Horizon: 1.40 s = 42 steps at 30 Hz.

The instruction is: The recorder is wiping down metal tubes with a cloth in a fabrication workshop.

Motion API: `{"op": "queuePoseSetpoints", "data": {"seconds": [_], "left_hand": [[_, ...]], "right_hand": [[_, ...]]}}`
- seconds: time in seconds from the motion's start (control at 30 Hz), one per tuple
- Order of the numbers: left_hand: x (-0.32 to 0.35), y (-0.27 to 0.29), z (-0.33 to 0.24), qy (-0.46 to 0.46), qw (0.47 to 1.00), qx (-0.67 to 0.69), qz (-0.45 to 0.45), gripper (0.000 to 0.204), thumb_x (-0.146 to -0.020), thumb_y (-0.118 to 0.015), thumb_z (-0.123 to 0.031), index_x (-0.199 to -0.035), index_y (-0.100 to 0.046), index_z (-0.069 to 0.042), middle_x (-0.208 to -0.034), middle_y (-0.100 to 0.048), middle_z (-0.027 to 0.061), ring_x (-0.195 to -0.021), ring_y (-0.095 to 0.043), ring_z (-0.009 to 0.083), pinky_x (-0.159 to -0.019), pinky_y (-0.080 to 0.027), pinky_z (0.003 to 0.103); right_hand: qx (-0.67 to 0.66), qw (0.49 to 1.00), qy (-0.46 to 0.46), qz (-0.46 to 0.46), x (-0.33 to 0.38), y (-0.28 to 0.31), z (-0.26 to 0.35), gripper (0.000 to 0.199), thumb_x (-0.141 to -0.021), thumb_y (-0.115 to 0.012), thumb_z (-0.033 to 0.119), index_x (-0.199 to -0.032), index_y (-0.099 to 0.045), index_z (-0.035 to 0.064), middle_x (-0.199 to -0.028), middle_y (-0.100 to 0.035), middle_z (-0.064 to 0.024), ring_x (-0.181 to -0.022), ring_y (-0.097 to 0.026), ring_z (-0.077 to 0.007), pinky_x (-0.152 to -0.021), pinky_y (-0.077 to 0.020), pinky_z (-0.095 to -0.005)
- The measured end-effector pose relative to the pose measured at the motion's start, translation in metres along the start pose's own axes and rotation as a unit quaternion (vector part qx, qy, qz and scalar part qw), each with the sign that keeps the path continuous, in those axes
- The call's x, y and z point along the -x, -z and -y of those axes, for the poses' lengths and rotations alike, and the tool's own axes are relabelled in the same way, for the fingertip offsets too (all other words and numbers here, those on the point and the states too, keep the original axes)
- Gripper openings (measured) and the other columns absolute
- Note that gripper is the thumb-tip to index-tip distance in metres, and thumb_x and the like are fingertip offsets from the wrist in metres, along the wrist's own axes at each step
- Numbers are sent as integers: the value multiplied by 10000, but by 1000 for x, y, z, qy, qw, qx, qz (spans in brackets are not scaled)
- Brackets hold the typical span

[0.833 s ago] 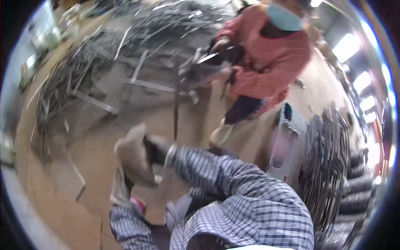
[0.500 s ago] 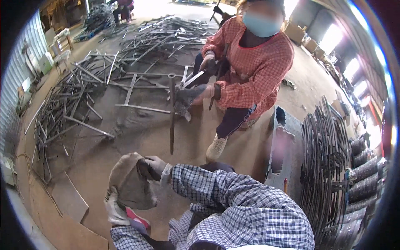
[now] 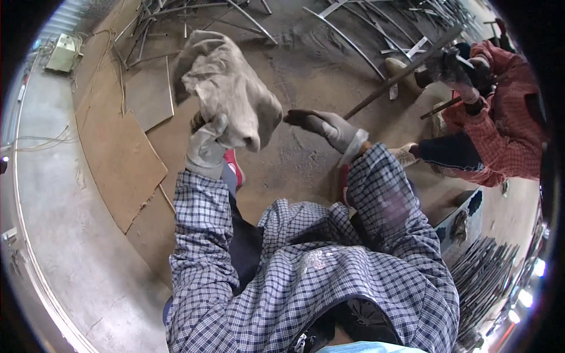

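My left hand point(image 3: 207, 147), in a pale work glove, is closed around the lower edge of a crumpled grey-beige cloth point(image 3: 232, 82). The cloth is bunched up above the floor, its folds hanging toward my right hand. My right hand point(image 3: 329, 130), in a grey glove with darkened fingers, is stretched out flat beside the cloth. A small gap separates its fingertips from the cloth, and nothing shows in it. Behind this hand a long dark metal rod point(image 3: 400, 75) slants up to the right.
At the right a co-worker in a red checked top point(image 3: 512, 112) handles metal parts with gloved hands. Metal frames point(image 3: 353, 41) lie across the far floor. Brown sheets point(image 3: 120, 170) cover the floor at left. Dark rods point(image 3: 482, 270) are stacked at lower right near a metal box point(image 3: 462, 223).
My view has swung left and down. My right hand has let go of the cloth and moved away to the right; the left hand still holds it, now raised.
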State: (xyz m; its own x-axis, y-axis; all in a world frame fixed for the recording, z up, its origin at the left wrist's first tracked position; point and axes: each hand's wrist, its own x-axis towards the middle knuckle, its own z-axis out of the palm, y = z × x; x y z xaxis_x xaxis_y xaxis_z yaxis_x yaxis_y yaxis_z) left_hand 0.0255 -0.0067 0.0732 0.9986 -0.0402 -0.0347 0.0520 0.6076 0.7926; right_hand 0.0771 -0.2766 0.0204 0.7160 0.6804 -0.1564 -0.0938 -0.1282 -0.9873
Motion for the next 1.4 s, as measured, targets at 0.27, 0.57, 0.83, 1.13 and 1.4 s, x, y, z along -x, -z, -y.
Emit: {"op": "queuePoseSetpoints", "data": {"seconds": [0.27, 0.57, 0.83, 1.13, 1.4], "left_hand": [[8, 19, 7, 91, 986, -79, 116, 415, -735, -618, 119, -1134, -553, 22, -1146, -596, 159, -974, -622, 223, -784, -536, 302], [-6, -9, 9, -87, 853, -513, 22, 219, -710, -762, -137, -822, -669, 26, -728, -680, 63, -630, -636, 136, -570, -512, 259], [-24, 5, 22, -54, 634, -766, 85, 613, -677, -764, -180, -1226, -528, -43, -1375, -395, 203, -1335, -298, 334, -1074, -310, 396], [-14, -30, 43, -168, 666, -720, 101, 1024, -561, -847, -286, -1398, -293, -80, -1427, -320, 172, -1337, -288, 341, -1098, -264, 460], [-19, -7, 43, 201, 897, -392, -41, 276, -832, -465, -36, -1048, -632, 7, -932, -668, 89, -874, -601, 138, -800, -468, 257]], "right_hand": [[-439, 895, -80, -14, -9, -46, -15, 785, -853, -529, 558, -1341, -360, -33, -1308, -480, -170, -1187, -484, -227, -1030, -372, -368], [-77, 954, 39, -287, 6, 20, 25, 223, -833, -608, 18, -1049, -616, -37, -1051, -635, -74, -948, -600, -143, -848, -489, -274], [161, 885, 374, -224, 3, 16, 39, 245, -745, -694, 68, -988, -669, 94, -1084, -621, -106, -1071, -550, -298, -928, -425, -406], [116, 935, 282, -181, 5, -9, 32, 301, -687, -754, 101, -966, -650, 58, -1062, -629, -105, -996, -607, -248, -864, -474, -345], [-32, 970, -5, -242, 5, -6, 27, 219, -824, -620, -4, -1041, -640, 9, -959, -669, -103, -886, -635, -212, -843, -520, -319]]}}
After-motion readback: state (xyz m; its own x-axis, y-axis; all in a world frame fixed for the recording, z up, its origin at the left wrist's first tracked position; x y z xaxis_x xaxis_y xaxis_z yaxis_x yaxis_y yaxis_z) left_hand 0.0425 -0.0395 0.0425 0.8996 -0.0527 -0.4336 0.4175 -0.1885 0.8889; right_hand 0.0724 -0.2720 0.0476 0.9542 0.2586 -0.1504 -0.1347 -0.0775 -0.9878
